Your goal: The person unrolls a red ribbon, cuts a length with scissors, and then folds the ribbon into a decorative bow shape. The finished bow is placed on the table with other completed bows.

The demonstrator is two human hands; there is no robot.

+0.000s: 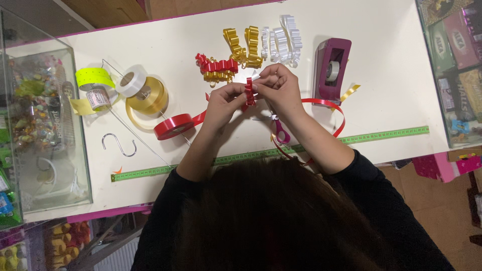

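Observation:
My left hand (223, 102) and my right hand (279, 86) meet over the middle of the white table (391, 90). Between them they pinch a small folded bundle of red ribbon loops (249, 92), held upright. A bit of white tape or ribbon shows at my right fingertips. A long red ribbon strand (331, 108) trails from under my right hand and curls to the right. The red ribbon roll (173, 126) lies left of my left wrist. Pink-handled scissors (280, 131) lie under my right forearm.
Finished red (217, 66), gold (244, 46) and white (281, 42) ribbon bows lie behind my hands. A maroon tape dispenser (331, 69) stands at right. Gold (147, 97), white and yellow rolls sit left, with a metal S-hook (119, 144). A green measuring tape (386, 134) crosses the front. Glass cases flank both sides.

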